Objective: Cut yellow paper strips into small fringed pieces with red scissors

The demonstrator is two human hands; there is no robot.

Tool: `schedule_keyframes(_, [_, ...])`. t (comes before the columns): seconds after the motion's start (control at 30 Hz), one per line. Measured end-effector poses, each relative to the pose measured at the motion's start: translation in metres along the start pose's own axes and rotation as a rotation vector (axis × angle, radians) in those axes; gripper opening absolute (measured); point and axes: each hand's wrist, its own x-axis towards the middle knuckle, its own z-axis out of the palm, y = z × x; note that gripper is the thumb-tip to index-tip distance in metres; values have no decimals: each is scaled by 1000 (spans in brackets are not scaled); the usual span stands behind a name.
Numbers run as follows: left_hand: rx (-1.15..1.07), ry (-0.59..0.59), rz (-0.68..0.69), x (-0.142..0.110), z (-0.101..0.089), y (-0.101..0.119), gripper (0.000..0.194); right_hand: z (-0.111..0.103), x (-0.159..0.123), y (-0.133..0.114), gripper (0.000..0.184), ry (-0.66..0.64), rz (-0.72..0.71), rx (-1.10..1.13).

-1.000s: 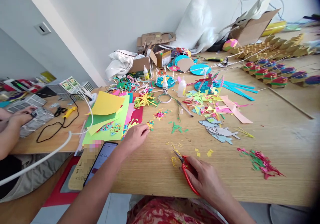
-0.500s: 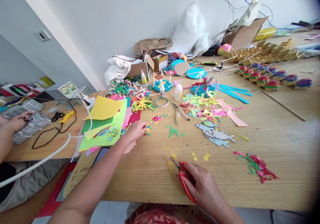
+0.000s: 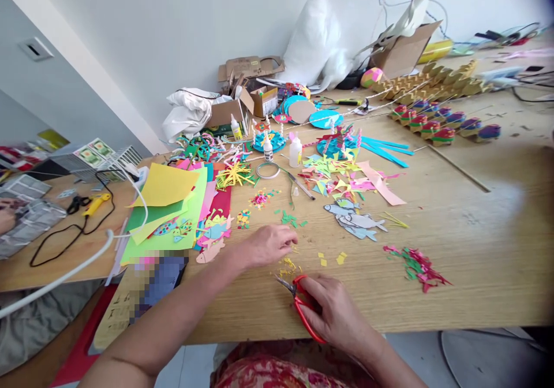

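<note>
My right hand (image 3: 335, 316) grips red-handled scissors (image 3: 298, 301) near the table's front edge, blades pointing left over yellow paper scraps (image 3: 288, 268). My left hand (image 3: 268, 243) rests palm down just above the scissors, fingers curled together at the scraps; what they pinch, if anything, is too small to name. Left of it lie paper fish cut-outs (image 3: 212, 235) beside a stack of coloured paper sheets (image 3: 171, 203). Grey paper fish (image 3: 357, 222) lie to the right.
A phone (image 3: 162, 278) lies at the table's left front corner. Glue bottles (image 3: 295, 151), a tape ring (image 3: 268, 170), paper scraps (image 3: 415, 264), cardboard boxes (image 3: 242, 108) and craft boats (image 3: 445, 128) crowd the far half. Another person's hand (image 3: 6, 217) works at the left table.
My left hand has pulled back from the coloured paper stack to the yellow scraps beside the scissors. The view has shifted right; my right hand keeps its hold on the scissors.
</note>
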Motion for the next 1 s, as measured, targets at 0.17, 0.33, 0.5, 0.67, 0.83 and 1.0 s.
schedule_keyframes(0.17, [21,-64,207,26,20,17,17,0,-3,0,19,18,-33,-6])
schedule_keyframes(0.33, [90,-98,278,43,39,20,13,0,-4,0,17,31,-43,12])
schedule_keyframes(0.5, [180,-29,284,48,45,21,7,-1,-3,0,18,20,-38,18])
schedule_keyframes(0.67, [201,-38,273,49,45,23,6,-2,-2,0,20,13,-29,24])
schedule_keyframes(0.83, [203,-65,275,50,44,25,7,-1,-1,-1,19,16,-31,22])
schedule_keyframes(1.0, [195,-65,252,50,41,28,8,-1,-3,0,22,36,-38,26])
